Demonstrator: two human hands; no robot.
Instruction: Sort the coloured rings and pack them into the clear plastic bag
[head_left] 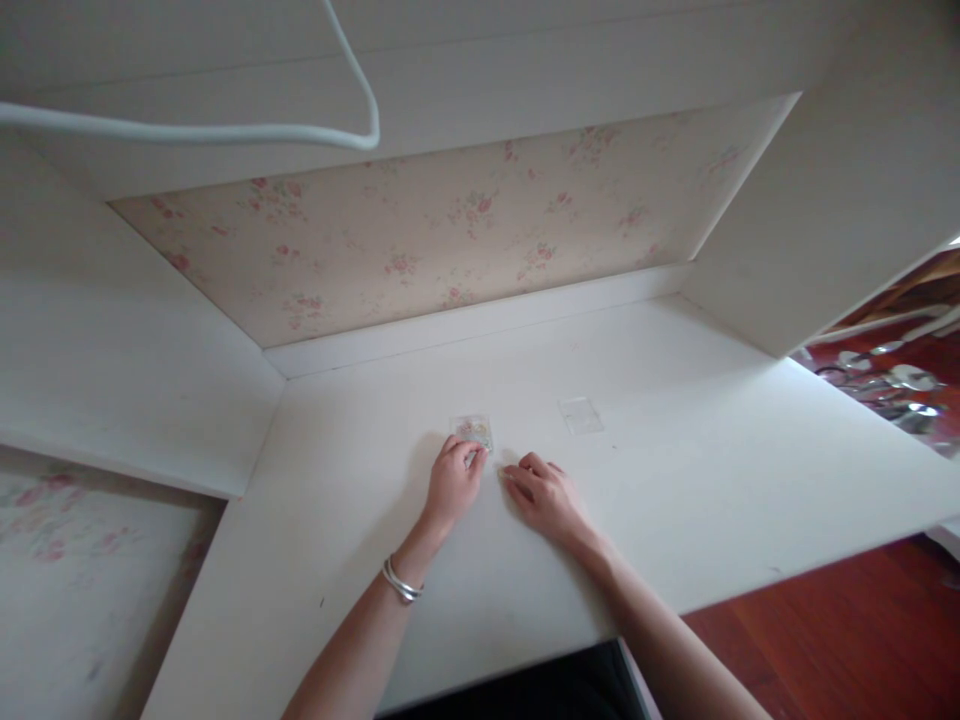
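A small clear square case [471, 428] with tiny colourful bits in it lies on the white tabletop [690, 450]. My left hand [455, 478] is at its near edge, thumb and forefinger closed together over the case's lower right corner. To the right of it my right hand [546, 497] rests low over the table, fingers curled and tips together beside a small pale yellowish speck; whatever they hold is too small to make out. A clear flat square piece [581, 415], like a lid, lies beyond my right hand, apart from it.
White panels [135, 330] enclose the desk on both sides, and floral wallpaper [450, 235] covers the back. A white cable or rod [225, 133] hangs in front at upper left. Shiny metal things [900, 385] stand past the right panel, above a red wooden floor [832, 630].
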